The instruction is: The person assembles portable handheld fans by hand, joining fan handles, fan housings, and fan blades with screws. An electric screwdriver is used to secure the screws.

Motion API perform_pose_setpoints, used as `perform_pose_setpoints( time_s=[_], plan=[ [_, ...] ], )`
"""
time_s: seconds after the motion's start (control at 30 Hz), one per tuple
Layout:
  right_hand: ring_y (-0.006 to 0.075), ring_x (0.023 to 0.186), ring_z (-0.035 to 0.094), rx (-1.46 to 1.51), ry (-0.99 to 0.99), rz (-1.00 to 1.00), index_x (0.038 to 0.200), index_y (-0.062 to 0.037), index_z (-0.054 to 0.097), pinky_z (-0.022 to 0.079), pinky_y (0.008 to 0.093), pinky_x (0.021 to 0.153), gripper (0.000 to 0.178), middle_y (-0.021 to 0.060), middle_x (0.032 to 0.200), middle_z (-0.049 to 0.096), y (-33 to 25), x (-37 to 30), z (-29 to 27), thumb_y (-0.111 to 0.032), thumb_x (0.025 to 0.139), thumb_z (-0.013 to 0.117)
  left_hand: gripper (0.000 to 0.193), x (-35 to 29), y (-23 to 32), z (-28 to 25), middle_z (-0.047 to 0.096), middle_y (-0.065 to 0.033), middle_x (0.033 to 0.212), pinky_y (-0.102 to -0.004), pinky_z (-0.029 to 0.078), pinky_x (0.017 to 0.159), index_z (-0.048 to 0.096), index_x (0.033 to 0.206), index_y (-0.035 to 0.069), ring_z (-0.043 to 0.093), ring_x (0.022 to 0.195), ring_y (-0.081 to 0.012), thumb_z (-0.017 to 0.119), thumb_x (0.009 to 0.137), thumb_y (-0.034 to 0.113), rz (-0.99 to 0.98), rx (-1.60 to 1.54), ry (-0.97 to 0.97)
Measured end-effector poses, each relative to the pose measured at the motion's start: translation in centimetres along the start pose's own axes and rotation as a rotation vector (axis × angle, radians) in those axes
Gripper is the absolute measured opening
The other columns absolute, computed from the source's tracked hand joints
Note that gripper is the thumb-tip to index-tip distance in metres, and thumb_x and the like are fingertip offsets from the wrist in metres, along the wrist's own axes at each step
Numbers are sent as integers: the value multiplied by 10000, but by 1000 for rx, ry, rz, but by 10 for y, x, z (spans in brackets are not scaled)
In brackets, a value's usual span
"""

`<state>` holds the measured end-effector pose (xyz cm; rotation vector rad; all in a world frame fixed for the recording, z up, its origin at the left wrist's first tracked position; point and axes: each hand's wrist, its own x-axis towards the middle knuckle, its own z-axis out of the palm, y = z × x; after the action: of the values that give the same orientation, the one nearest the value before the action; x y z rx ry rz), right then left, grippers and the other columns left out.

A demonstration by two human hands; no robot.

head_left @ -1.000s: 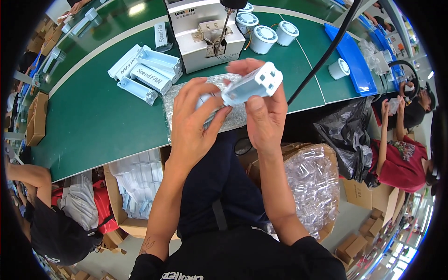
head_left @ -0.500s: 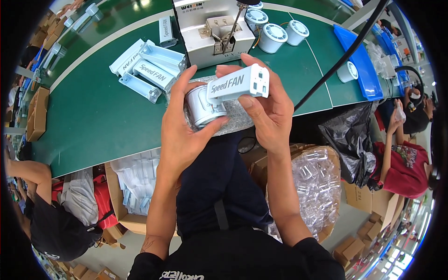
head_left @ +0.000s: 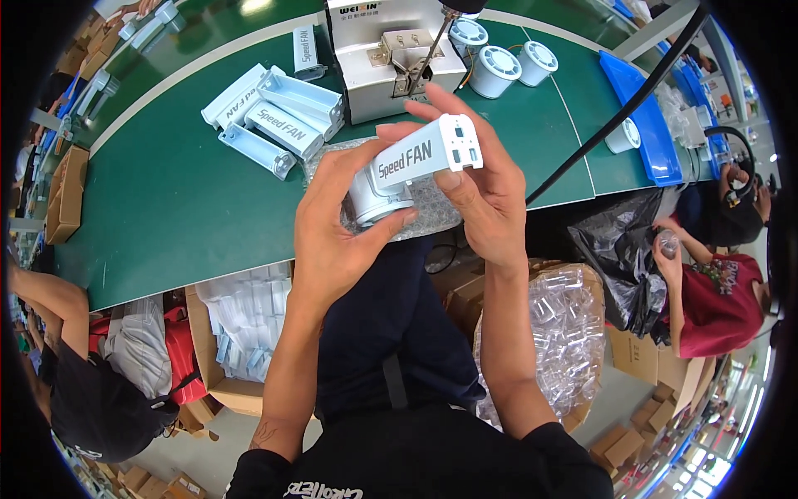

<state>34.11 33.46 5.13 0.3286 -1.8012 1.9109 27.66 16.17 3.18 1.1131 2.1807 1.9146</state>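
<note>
A pale blue-white handheld fan (head_left: 407, 162) is held between my hands, above the near edge of the green table. My left hand (head_left: 332, 229) wraps round its round head (head_left: 381, 202), thumb at the lower rim. My right hand (head_left: 490, 204) grips the boxy handle, with the thumb beneath and the fingers behind. The handle's end, with small square openings, points to the right. Under the fan lies a bubble-wrap pad (head_left: 432, 204). Several loose handle shells (head_left: 278, 125) are piled to the left of my hands.
Behind my hands stands a silver machine (head_left: 374, 91) with a hanging driver tool. Several round fan heads (head_left: 496, 71) and a blue tray (head_left: 640, 125) are to its right. A black cable (head_left: 607, 116) crosses the right side. Boxes of parts (head_left: 241, 324) and clear plastic pieces (head_left: 549, 341) flank my legs.
The fan's handle has swung slightly, toward covering its head. My left index finger has come down over the fan. The view has shifted a little.
</note>
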Motion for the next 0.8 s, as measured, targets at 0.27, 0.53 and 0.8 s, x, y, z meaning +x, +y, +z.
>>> perform_pose_setpoints(
  time_s=[0.27,0.53,0.8],
  plan=[
    [395,1330,601,-23,12,-85,1607,25,281,495,501,1094,835,321,1319,651,4,1,-1,-346,992,706,618,2,5,-3,669,-120,1126,-354,505,902,683,1257,20,643,1029,-257,925,690,69,-46,-3,19],
    [268,1117,637,-747,594,-178,1526,72,315,500,380,1055,984,288,1202,618,-77,126,26,-391,860,872,664,1,-2,-2,626,-70,1131,-291,489,907,653,1287,-23,621,1014,-171,948,699,63,-46,10,12],
    [128,690,638,-8,886,-447,1058,-24,594,526,225,617,351,71,806,645,-108,113,31,-359,1023,690,623,-4,-6,5,635,-101,1128,-323,494,939,651,1262,-35,627,1041,-209,925,705,23,4,-23,171]
  ],
)
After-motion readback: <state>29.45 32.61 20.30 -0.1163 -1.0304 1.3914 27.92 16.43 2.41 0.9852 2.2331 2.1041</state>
